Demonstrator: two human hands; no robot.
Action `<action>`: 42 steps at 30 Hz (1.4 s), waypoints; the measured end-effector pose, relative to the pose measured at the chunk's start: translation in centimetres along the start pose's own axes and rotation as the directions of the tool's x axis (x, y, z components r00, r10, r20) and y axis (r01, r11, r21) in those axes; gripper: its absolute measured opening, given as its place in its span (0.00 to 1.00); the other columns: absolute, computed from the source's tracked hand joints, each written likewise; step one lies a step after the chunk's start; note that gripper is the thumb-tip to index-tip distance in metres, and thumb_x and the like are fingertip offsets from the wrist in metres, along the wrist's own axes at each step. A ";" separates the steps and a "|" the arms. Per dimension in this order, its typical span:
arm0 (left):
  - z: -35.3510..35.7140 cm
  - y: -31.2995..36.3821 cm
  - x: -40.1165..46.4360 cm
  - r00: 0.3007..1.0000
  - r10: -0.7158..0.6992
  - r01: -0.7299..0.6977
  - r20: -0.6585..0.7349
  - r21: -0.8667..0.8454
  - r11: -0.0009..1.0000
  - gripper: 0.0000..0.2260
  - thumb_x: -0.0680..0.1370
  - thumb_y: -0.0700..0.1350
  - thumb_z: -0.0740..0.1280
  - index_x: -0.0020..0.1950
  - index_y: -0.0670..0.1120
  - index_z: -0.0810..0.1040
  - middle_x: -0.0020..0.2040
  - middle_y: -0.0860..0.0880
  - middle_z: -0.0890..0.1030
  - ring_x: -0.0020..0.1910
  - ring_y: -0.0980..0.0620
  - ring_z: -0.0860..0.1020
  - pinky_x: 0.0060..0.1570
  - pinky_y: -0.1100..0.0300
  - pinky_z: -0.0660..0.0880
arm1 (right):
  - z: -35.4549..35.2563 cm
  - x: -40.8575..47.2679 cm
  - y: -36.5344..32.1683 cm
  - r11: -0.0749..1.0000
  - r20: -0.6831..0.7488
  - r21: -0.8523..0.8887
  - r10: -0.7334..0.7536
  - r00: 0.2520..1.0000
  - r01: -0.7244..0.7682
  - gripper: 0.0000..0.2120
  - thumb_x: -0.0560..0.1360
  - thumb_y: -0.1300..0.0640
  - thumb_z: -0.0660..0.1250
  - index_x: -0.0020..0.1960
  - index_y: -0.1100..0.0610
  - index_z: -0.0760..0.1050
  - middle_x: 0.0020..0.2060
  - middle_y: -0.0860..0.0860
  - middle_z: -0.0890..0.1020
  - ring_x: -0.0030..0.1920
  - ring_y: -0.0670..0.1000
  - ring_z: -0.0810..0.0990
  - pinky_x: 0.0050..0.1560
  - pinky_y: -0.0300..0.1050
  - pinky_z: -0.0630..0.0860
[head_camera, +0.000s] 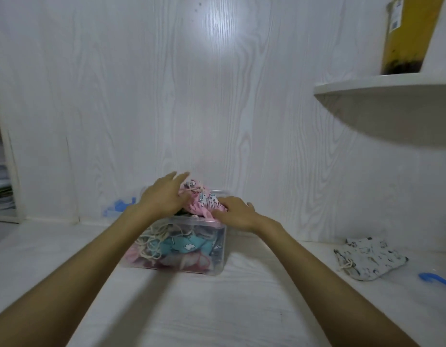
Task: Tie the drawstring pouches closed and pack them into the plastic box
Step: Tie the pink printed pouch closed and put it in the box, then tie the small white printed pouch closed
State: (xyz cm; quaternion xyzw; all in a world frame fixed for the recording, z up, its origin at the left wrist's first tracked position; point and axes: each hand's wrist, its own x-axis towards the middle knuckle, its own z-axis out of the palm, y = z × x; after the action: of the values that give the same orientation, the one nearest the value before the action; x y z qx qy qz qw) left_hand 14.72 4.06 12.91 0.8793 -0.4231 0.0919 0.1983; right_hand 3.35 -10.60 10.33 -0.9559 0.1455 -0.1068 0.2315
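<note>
Both bare forearms reach forward from the lower corners and converge toward the middle. The left hand (164, 196) lies palm down, back of the hand up, fingers straight and close together, pointing up and to the right; the fingertips reach furthest forward. The right hand (235, 212) sits slightly lower and nearer, also palm down, its fingers stretched to the left toward the left hand, thumb tucked low on the near side. The two hands are near each other but apart. Both wrists are nearly straight, the right one bent a little inward
</note>
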 end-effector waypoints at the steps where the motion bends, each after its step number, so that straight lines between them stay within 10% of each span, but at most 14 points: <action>1: 0.1 0.1 0.0 0.996 0.093 -0.092 0.013 -0.037 0.995 0.23 0.81 0.53 0.57 0.76 0.50 0.60 0.77 0.46 0.58 0.74 0.45 0.61 0.70 0.49 0.61 | -0.2 0.0 0.2 1.000 0.020 -0.007 -0.019 1.000 0.020 0.10 0.78 0.47 0.58 0.57 0.44 0.72 0.54 0.49 0.76 0.62 0.56 0.71 0.70 0.65 0.53; 5: 0.8 0.4 0.5 0.974 0.098 -0.091 0.204 -0.044 0.995 0.12 0.81 0.58 0.55 0.51 0.56 0.76 0.50 0.52 0.80 0.52 0.51 0.77 0.55 0.54 0.72 | -0.6 -0.2 0.7 0.995 -0.159 0.080 -0.045 0.986 0.058 0.24 0.73 0.47 0.67 0.67 0.49 0.69 0.62 0.50 0.75 0.62 0.52 0.72 0.67 0.57 0.65; 10: 1.8 -0.8 1.4 0.976 -0.132 0.144 0.174 -0.063 0.988 0.18 0.76 0.55 0.66 0.28 0.50 0.76 0.31 0.51 0.76 0.35 0.52 0.72 0.39 0.59 0.66 | 0.7 -0.1 1.2 0.997 -0.490 0.067 0.000 0.872 0.038 0.13 0.71 0.48 0.71 0.54 0.51 0.82 0.51 0.48 0.84 0.54 0.49 0.79 0.60 0.50 0.72; 15: 2.7 -0.6 2.4 0.941 -0.303 0.314 0.151 -0.054 0.948 0.13 0.71 0.53 0.70 0.47 0.45 0.84 0.44 0.45 0.83 0.45 0.47 0.79 0.43 0.58 0.73 | -0.2 1.0 0.9 0.988 -0.212 -0.149 -0.059 0.976 0.027 0.14 0.76 0.56 0.61 0.38 0.60 0.80 0.38 0.52 0.83 0.46 0.51 0.77 0.72 0.56 0.54; 18: 3.1 0.7 2.2 0.947 -0.312 0.311 0.071 0.026 0.950 0.12 0.71 0.53 0.67 0.43 0.44 0.77 0.41 0.44 0.80 0.48 0.45 0.80 0.47 0.56 0.74 | -0.8 0.7 1.3 0.979 -0.077 -0.185 -0.101 0.992 0.085 0.16 0.79 0.56 0.55 0.49 0.64 0.80 0.50 0.56 0.83 0.55 0.54 0.77 0.74 0.57 0.50; 21: 2.4 2.2 1.2 0.962 -0.259 0.269 -0.089 0.137 0.953 0.10 0.72 0.49 0.66 0.48 0.45 0.80 0.41 0.46 0.80 0.43 0.46 0.78 0.41 0.59 0.70 | -0.6 -1.4 2.0 0.983 -0.126 0.035 -0.173 0.977 0.178 0.15 0.79 0.56 0.58 0.63 0.55 0.76 0.63 0.50 0.78 0.63 0.50 0.74 0.68 0.49 0.66; 28: 2.2 9.7 -1.9 0.920 0.055 -0.011 -0.387 0.115 0.993 0.16 0.74 0.49 0.65 0.62 0.50 0.77 0.61 0.48 0.79 0.60 0.45 0.73 0.56 0.54 0.68 | -2.0 -9.1 11.5 0.994 -0.406 0.101 0.005 0.914 0.039 0.11 0.78 0.57 0.62 0.58 0.49 0.77 0.55 0.44 0.78 0.57 0.45 0.73 0.57 0.36 0.65; 34: 11.9 18.3 -2.7 0.975 0.214 -0.219 -0.055 -0.134 0.966 0.14 0.78 0.48 0.61 0.63 0.53 0.76 0.62 0.50 0.77 0.63 0.48 0.72 0.60 0.57 0.67 | -1.5 -14.9 20.4 0.907 -0.623 -0.027 0.313 0.717 -0.420 0.14 0.76 0.61 0.62 0.61 0.55 0.76 0.57 0.53 0.79 0.61 0.53 0.73 0.59 0.44 0.67; 39: 20.4 21.2 -3.5 0.914 0.322 -0.247 0.247 -0.293 0.924 0.17 0.81 0.47 0.56 0.68 0.50 0.72 0.69 0.49 0.73 0.68 0.48 0.70 0.66 0.57 0.67 | 0.2 -16.3 22.4 0.805 -0.459 -0.268 0.377 0.805 -0.530 0.25 0.80 0.53 0.55 0.75 0.56 0.56 0.75 0.52 0.60 0.74 0.53 0.57 0.72 0.47 0.56; 42: 22.8 21.7 -3.6 0.909 0.348 -0.293 0.230 -0.243 0.925 0.18 0.81 0.47 0.54 0.71 0.50 0.69 0.73 0.50 0.68 0.72 0.49 0.64 0.70 0.56 0.60 | 0.5 -16.5 22.8 0.841 -0.433 -0.252 0.344 0.833 -0.478 0.21 0.80 0.54 0.54 0.73 0.54 0.61 0.73 0.51 0.65 0.71 0.51 0.62 0.69 0.45 0.60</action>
State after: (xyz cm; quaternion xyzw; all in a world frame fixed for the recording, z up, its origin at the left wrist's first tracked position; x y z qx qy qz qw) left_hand -4.63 -15.37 -2.96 0.7768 -0.5923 -0.0404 0.2101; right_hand -17.13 -24.33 -3.16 -0.8885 0.4084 -0.2046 0.0439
